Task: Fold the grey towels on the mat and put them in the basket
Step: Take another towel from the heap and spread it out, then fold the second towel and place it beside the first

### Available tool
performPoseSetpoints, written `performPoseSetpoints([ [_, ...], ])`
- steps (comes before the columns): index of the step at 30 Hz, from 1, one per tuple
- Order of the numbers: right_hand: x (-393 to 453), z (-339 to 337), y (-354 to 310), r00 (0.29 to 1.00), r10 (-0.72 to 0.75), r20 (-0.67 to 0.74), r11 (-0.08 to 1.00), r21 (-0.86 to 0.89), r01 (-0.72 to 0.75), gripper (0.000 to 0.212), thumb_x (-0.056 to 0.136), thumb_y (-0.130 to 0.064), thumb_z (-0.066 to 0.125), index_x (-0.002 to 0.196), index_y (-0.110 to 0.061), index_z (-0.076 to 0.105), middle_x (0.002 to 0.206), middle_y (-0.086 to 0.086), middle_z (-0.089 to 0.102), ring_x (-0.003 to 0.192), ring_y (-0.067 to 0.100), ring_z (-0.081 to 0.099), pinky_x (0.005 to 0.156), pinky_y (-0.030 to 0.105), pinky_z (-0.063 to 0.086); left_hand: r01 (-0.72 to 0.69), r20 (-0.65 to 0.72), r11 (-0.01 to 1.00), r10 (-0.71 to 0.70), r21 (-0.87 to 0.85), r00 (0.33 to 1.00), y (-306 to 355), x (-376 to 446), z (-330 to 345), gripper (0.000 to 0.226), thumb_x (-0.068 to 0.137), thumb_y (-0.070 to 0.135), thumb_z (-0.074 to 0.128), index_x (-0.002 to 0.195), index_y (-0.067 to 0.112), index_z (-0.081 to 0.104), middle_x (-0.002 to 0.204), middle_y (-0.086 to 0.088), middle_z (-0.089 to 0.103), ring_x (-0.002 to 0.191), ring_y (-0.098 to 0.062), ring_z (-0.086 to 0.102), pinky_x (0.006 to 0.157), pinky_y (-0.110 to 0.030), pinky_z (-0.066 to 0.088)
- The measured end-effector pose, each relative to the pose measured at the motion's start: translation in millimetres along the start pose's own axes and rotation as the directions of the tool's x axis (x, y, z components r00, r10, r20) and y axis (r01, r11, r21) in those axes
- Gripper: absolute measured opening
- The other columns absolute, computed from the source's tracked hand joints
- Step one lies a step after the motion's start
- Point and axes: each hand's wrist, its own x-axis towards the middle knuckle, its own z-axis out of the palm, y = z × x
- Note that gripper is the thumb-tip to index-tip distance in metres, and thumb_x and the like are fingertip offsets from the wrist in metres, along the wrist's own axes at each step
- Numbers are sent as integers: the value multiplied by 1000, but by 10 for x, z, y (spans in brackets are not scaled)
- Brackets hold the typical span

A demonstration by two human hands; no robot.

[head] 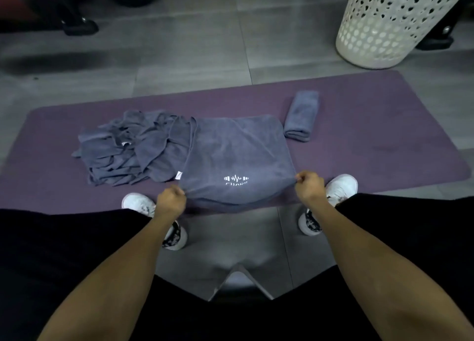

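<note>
1. Left hand (171, 199): fist curled, pinching the near left corner of the spread towel (238, 156) at the mat's front edge.
2. Right hand (309, 187): fist curled, pinching the near right corner of the same towel; the two hands are well apart, with the near hem drawn between them.
3. Spread towel: grey, with a white logo (236, 179) near the hem and a small white tag (178, 174) at its left edge. It lies flat mid-mat, apparently doubled. Judged soft, light and limp; it will sag wherever unsupported, so corner holds suit it, and the mat's surface should carry each fold.
4. Towel pile (128, 148): crumpled grey towels, unfolded, touching and partly underlying the spread towel's left edge. Likely to drag along if that edge is lifted carelessly.
5. Folded towel (302, 116): a compact grey bundle just beside the far right corner, not yet in the basket.
6. Mat (372, 140): purple, lying on grey floor tiles.
7. Basket (392, 25): white, perforated, standing beyond the mat's far right corner; nothing blocks the way to it.
8. Shoes (342, 187): white, at the mat's near edge, close to both hands.
</note>
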Motion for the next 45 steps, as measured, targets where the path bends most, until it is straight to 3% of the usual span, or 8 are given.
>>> performPoseSetpoints([
  [6, 37, 154, -86, 990, -27, 139, 998, -50, 34, 23, 81, -3, 50, 87, -15, 68, 102, 14, 70, 99, 34, 64, 91, 36, 51, -1, 37, 986, -5, 165, 999, 56, 39, 41, 22, 89, 11, 48, 98, 2, 65, 115, -23, 64, 112, -42, 56, 95, -39, 43],
  [11, 387, 182, -454, 976, -117, 183, 992, -21, 123, 21, 82, 0, 54, 80, -13, 70, 88, 11, 72, 89, 27, 67, 85, 33, 54, -89, 57, 996, 88, 8, 995, 404, 509, -96, 17, 85, 9, 52, 70, 11, 60, 93, -19, 70, 97, -34, 64, 83, -32, 46],
  [15, 824, 293, -947, 961, -191, 202, 980, -16, 198, 21, 85, -5, 54, 73, -19, 64, 76, 7, 69, 75, 19, 63, 69, 23, 48, -85, 63, 991, 92, -104, 994, 736, 1033, -227, 17, 87, 5, 53, 79, 18, 63, 91, -13, 69, 89, -30, 63, 87, -36, 52],
  [20, 1486, 601, -1449, 935, -259, 240, 960, -44, 277, 24, 85, -4, 52, 70, -20, 62, 74, 3, 68, 74, 20, 65, 65, 20, 43, -22, 96, 983, 40, -181, 995, 878, 2045, -106, 30, 84, 5, 57, 61, 23, 63, 82, -11, 71, 86, -32, 68, 86, -42, 55],
  [31, 2638, 1596, -1722, 899, -218, 380, 947, -138, 289, 23, 84, -5, 48, 79, -14, 69, 77, 1, 69, 71, 21, 64, 61, 29, 51, 28, 124, 996, -18, -80, 992, 1280, 3674, 513, 30, 84, 38, 69, 94, 10, 63, 93, -7, 65, 91, -22, 61, 89, -35, 51],
  [35, 2805, 1743, -1753, 893, -213, 396, 946, -147, 290, 22, 83, -4, 48, 80, -11, 68, 79, 6, 71, 74, 25, 67, 63, 36, 55, -76, 32, 994, 79, -74, 996, 1268, 3862, 539, 7, 88, 14, 64, 87, 10, 70, 80, -6, 63, 83, -23, 63, 75, -22, 47],
  [40, 2918, 1720, -1746, 878, -231, 419, 928, -175, 328, 19, 85, -9, 50, 80, -14, 68, 79, 3, 71, 75, 22, 67, 69, 37, 57, -203, 37, 975, 201, 86, 979, 1176, 3898, 515, 19, 87, 13, 64, 105, 9, 66, 100, -14, 66, 93, -31, 62, 85, -37, 52],
  [45, 3122, 1298, -1617, 841, -302, 449, 829, -312, 464, 16, 86, -15, 51, 82, -19, 66, 89, 3, 72, 85, 23, 66, 80, 35, 54, -596, 80, 731, 607, 333, 790, 1484, 3505, 846, 36, 86, 21, 55, 120, 14, 61, 121, -12, 57, 111, -36, 51, 92, -43, 45],
])
